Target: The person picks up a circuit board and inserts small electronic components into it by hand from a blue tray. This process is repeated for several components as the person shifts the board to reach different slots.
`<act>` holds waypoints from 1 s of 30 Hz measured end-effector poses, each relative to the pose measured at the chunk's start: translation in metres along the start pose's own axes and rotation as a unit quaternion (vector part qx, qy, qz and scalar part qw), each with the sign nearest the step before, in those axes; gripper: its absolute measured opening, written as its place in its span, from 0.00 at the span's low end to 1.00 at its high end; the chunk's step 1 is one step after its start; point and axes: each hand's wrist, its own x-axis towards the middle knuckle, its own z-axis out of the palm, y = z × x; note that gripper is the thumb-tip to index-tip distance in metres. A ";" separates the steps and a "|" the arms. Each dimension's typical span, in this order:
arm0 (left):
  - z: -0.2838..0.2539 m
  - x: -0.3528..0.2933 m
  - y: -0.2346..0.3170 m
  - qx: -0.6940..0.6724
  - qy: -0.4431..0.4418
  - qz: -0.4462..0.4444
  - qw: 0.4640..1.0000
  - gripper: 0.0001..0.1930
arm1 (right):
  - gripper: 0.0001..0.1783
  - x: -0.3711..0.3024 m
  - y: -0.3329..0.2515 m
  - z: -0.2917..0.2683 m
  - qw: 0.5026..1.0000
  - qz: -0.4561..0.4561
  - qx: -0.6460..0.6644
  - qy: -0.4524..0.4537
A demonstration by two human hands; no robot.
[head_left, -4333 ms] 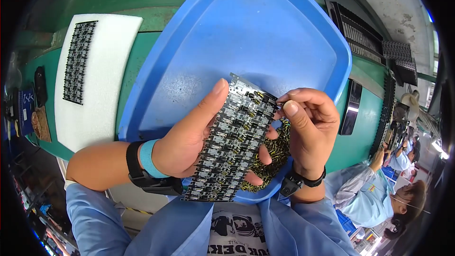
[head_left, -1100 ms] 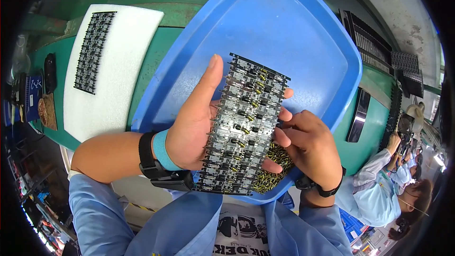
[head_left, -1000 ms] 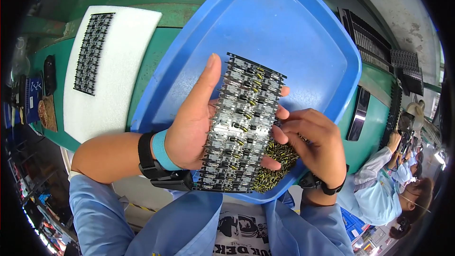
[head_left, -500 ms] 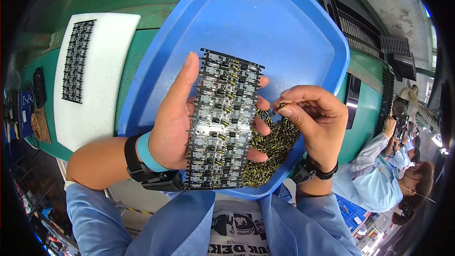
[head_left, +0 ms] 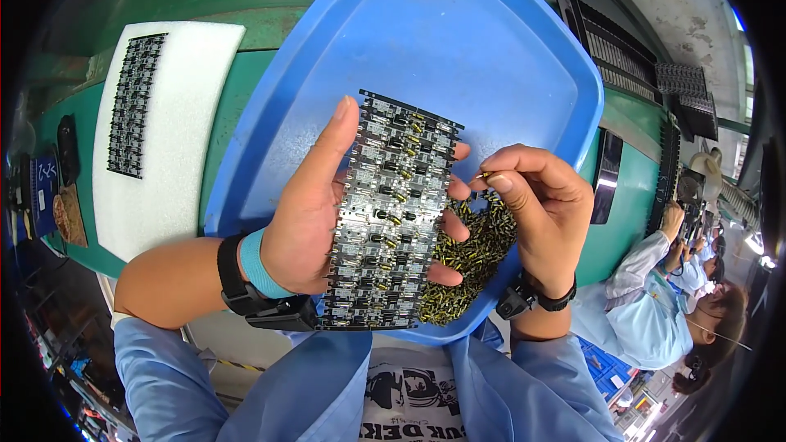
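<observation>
My left hand (head_left: 303, 213) grips a black circuit board panel (head_left: 389, 221) from beneath, thumb along its left edge and fingertips showing past the right. Rows of small parts cover the panel, with several yellow-and-black ones down its middle. Just right of the panel, my right hand (head_left: 540, 205) pinches one small yellow-and-black component (head_left: 485, 174) with thin leads between thumb and forefinger. Below that hand a heap of the same components (head_left: 471, 254) fills the near right part of a blue plastic tub (head_left: 426, 24). The panel is held over the tub.
A second populated panel (head_left: 135, 106) lies on a white foam sheet (head_left: 176, 139) at left on the green bench (head_left: 221, 135). A dark flat phone-like object (head_left: 606, 176) rests right of the tub, near black racks (head_left: 614, 53). Co-workers in blue (head_left: 655, 319) sit at far right.
The panel in my left hand has shifted slightly right and tilted a little. My right hand has turned slightly, so the pinched component now shows more clearly at the fingertips.
</observation>
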 end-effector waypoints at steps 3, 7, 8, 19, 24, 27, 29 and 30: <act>-0.003 0.000 -0.001 0.010 -0.001 -0.005 1.000 0.53 | 0.08 0.005 0.003 0.000 0.997 -0.060 -0.043 -0.008; -0.003 -0.002 -0.005 0.029 0.008 -0.018 0.999 0.53 | 0.10 0.011 -0.001 0.007 0.962 -0.208 -0.177 -0.023; -0.002 -0.002 -0.007 0.027 0.018 -0.027 0.999 0.53 | 0.11 0.012 -0.006 0.011 0.945 -0.240 -0.223 -0.022; 0.010 -0.002 -0.009 0.069 0.081 -0.042 0.993 0.50 | 0.18 0.010 -0.015 0.022 0.876 -0.323 -0.357 -0.025; 0.012 -0.004 -0.008 0.098 0.090 -0.041 0.990 0.47 | 0.23 0.009 -0.014 0.023 0.855 -0.341 -0.390 -0.023; 0.011 -0.004 -0.008 0.097 0.088 -0.041 0.990 0.46 | 0.23 0.008 -0.017 0.026 0.838 -0.351 -0.417 -0.022; 0.012 -0.005 -0.008 0.099 0.092 -0.045 0.990 0.45 | 0.20 0.006 -0.020 0.029 0.812 -0.362 -0.457 -0.019; 0.013 -0.004 -0.008 0.098 0.092 -0.044 0.990 0.45 | 0.20 0.005 -0.020 0.028 0.812 -0.363 -0.456 -0.020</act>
